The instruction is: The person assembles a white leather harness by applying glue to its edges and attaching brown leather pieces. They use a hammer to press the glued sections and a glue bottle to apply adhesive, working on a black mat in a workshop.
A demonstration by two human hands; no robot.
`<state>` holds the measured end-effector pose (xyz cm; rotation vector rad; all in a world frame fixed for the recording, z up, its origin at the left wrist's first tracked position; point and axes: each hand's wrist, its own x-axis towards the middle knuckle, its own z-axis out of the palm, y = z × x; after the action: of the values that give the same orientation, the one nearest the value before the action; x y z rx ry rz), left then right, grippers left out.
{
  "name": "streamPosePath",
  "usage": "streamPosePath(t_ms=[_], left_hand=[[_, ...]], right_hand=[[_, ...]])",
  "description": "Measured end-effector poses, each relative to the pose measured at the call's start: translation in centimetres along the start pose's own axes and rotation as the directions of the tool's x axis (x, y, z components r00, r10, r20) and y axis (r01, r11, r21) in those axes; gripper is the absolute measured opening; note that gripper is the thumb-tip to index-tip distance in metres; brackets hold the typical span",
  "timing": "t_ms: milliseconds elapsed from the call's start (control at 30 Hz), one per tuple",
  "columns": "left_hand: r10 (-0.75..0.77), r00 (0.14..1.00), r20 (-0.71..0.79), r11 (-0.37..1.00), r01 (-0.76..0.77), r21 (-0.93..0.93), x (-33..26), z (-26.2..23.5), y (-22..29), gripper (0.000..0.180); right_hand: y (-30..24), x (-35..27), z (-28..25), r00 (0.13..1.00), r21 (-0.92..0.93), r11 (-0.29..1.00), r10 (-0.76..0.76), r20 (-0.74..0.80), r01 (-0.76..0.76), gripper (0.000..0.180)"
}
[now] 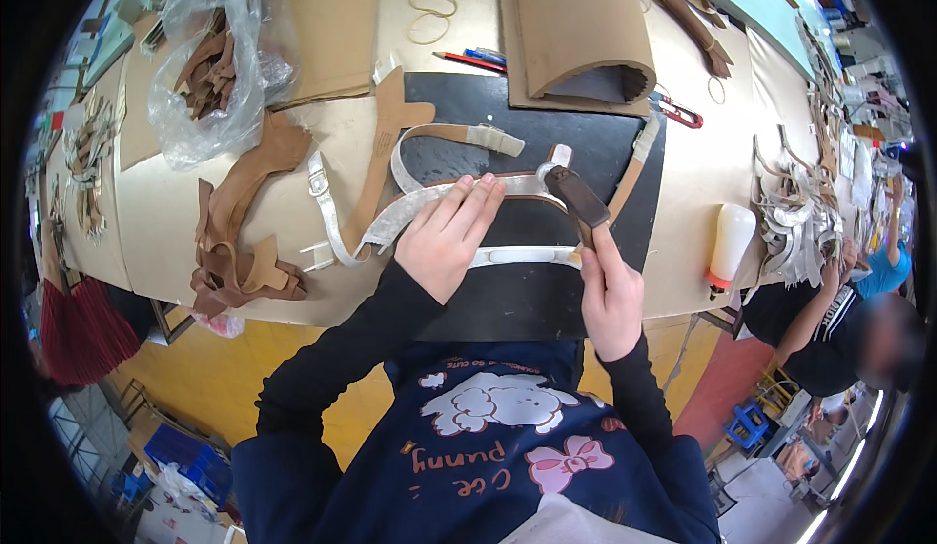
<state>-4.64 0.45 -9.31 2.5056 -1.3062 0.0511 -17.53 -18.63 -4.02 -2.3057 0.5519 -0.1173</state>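
On a black work mat (459, 305) lies a curved silvery leather strap piece (400, 214) with a brown edge, its long straps looping to the left. My left hand (451, 232) rests flat on it, fingers stretched out together. In my right hand (612, 295) is a hammer (578, 199) with a dark head, held by its handle. The hammer's head lies over the right end of the strap piece; whether it touches cannot be seen. A white strap (522, 255) lies on the mat between my hands. A buckle (318, 185) sits on the left strap end.
Brown leather pieces (249, 193) lie at left beside a clear plastic bag (210, 85). Rolled cardboard (586, 37), pencils (473, 60) and a cutter knife (678, 111) lie at the back. To the right are a glue bottle (731, 241), silvery straps (795, 217) and another person (830, 324).
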Motion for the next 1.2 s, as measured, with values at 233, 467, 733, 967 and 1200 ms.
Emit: streamPosePath(t_ms=[233,467,733,967,1200], left_hand=[[-0.076,0.995,-0.06,0.992,0.07,-0.105,-0.4,0.3,0.5,0.057],[-0.131,0.988,-0.087,0.991,0.128,-0.041,-2.0,0.4,0.2,0.056],[-0.142,0.985,-0.095,0.989,0.138,-0.046,-2.1,0.6,0.4,0.056],[-0.144,0.985,-0.097,0.989,0.142,-0.03,-2.2,0.6,0.5,0.054],[-0.138,0.985,-0.106,0.989,0.132,-0.064,-2.0,0.4,0.1,0.055]], right_hand=[[-1.8,0.7,2.2,0.993,-0.165,0.979,-0.118,0.031,0.121,0.051],[-1.5,0.3,1.6,0.997,-0.108,0.993,-0.031,0.072,0.038,0.05],[-2.6,1.3,2.3,0.995,-0.139,0.99,-0.013,0.095,0.026,0.047],[-3.7,0.9,1.9,0.998,0.024,1.0,0.012,0.069,-0.013,0.047],[-3.4,1.9,2.9,0.984,-0.181,0.983,0.009,0.176,0.024,0.048]])
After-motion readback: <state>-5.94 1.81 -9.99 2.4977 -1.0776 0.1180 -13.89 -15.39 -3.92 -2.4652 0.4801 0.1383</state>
